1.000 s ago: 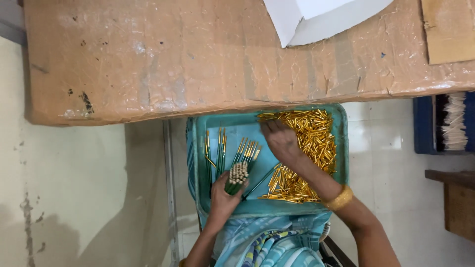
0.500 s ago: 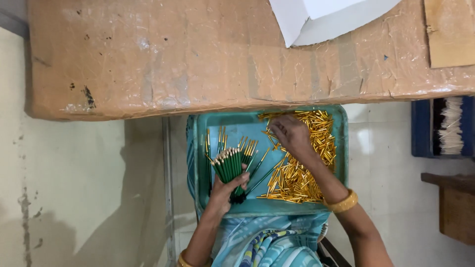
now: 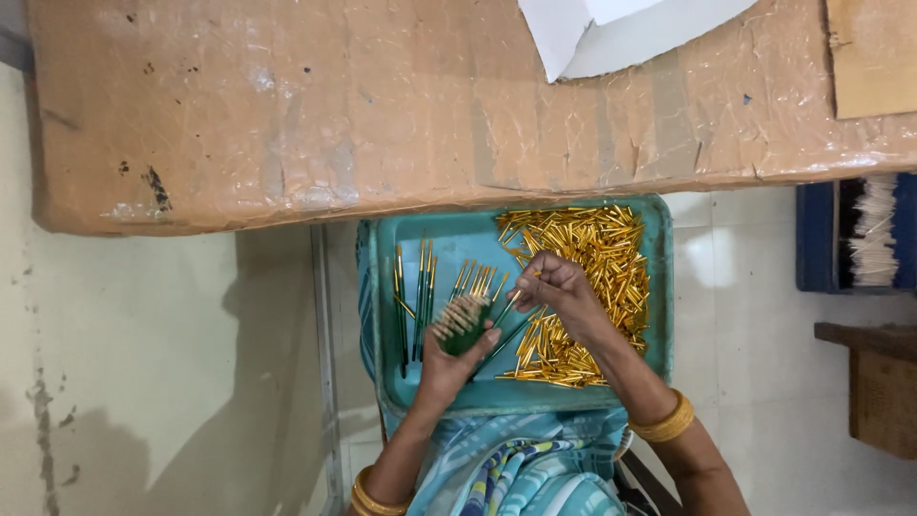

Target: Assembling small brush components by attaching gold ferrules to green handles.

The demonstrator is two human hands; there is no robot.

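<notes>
A teal tray rests on my lap under the table edge. My left hand grips a bundle of green sticks, their pale ends pointing up toward me. My right hand pinches a single thin green stick by its gold tip, just right of the bundle. Under that hand lies a heap of gold metal tubes filling the tray's right half. Several green sticks with gold caps lie loose in the tray's left half.
A table wrapped in brown cardboard and clear plastic spans the top, with a white sheet on it. At right stand a blue bin of white sticks and a wooden box. Pale tiled floor lies around.
The left hand has turned the bundle so its ends face up and pulled it closer. The right hand moved left off the gold heap and now pinches one stick.
</notes>
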